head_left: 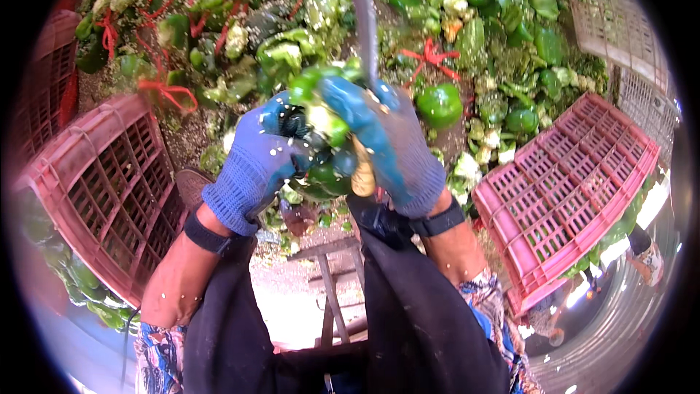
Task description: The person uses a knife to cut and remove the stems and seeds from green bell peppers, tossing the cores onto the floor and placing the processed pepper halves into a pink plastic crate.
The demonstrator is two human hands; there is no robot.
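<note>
Both my hands wear blue knitted gloves with darker coated palms and fingers. My left hand (255, 153) is closed around a green bell pepper (326, 184), which is partly hidden by the fingers. A pale inner part shows between the two hands. My right hand (397, 142) grips a curved knife (363, 25); its blade points up and away from me, and the wooden handle comes out below the fist. The fingers of that hand also press against the pepper. Just right of the knife, a whole green pepper (440, 105) lies on the heap.
Cut pepper pieces, cores and scattered seeds (248, 44) cover the floor ahead, with red ties (430, 57) among them. A pink crate (109, 182) leans at my left, another pink crate (572, 182) at my right. A pale crate (620, 14) stands far right. Below is a wooden frame (328, 277).
</note>
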